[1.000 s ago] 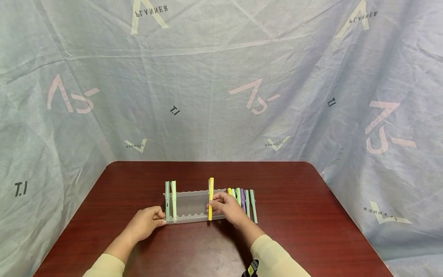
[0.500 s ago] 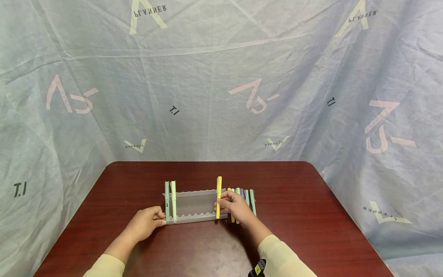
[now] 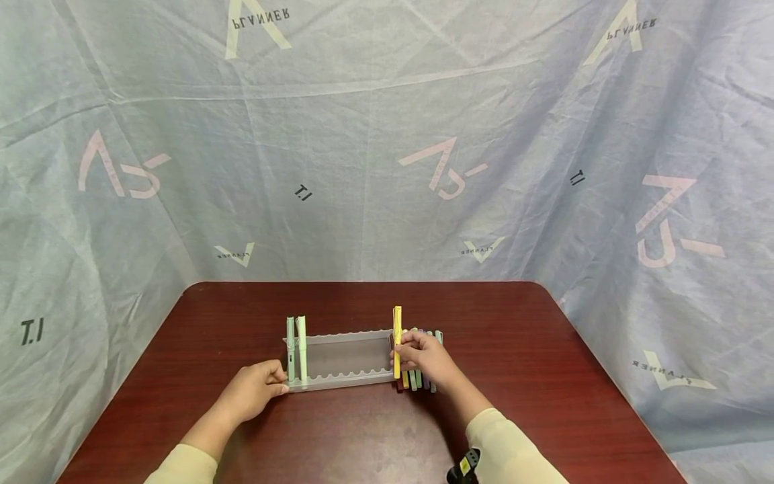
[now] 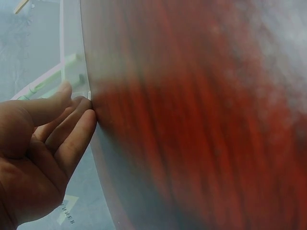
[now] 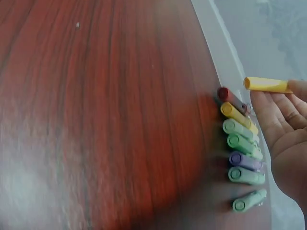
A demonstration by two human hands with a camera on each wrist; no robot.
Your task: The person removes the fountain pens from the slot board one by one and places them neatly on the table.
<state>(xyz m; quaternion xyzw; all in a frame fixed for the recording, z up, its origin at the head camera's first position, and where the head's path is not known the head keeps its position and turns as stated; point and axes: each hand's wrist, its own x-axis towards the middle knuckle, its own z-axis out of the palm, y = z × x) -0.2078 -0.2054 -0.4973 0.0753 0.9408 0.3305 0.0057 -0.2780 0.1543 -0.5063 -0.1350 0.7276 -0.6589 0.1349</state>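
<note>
A clear plastic pen tray [image 3: 341, 382] with notched edges lies on the table. My left hand [image 3: 250, 390] holds its left front corner between thumb and fingers. Across the notches at that end lie a grey-green pen [image 3: 291, 349] and a pale green pen [image 3: 303, 349]. My right hand [image 3: 431, 359] pinches a yellow pen [image 3: 397, 326] over the tray's right end. Just beside that end, partly behind the hand, is a row of capped pens; the right wrist view shows a dark red pen [image 5: 232, 98], a second yellow pen [image 5: 237, 116], a purple pen [image 5: 244, 160] and several green ones.
The dark red wood-grain table [image 3: 338, 437] has rounded far corners. Grey printed cloth [image 3: 363, 168] hangs behind it and along both sides. A black device with a yellow patch [image 3: 464, 465] is by the right sleeve.
My right hand has carried the yellow pen rightward, from over the tray's right part to its right end, now covering more of the pen row. My left hand has stayed at the tray's corner.
</note>
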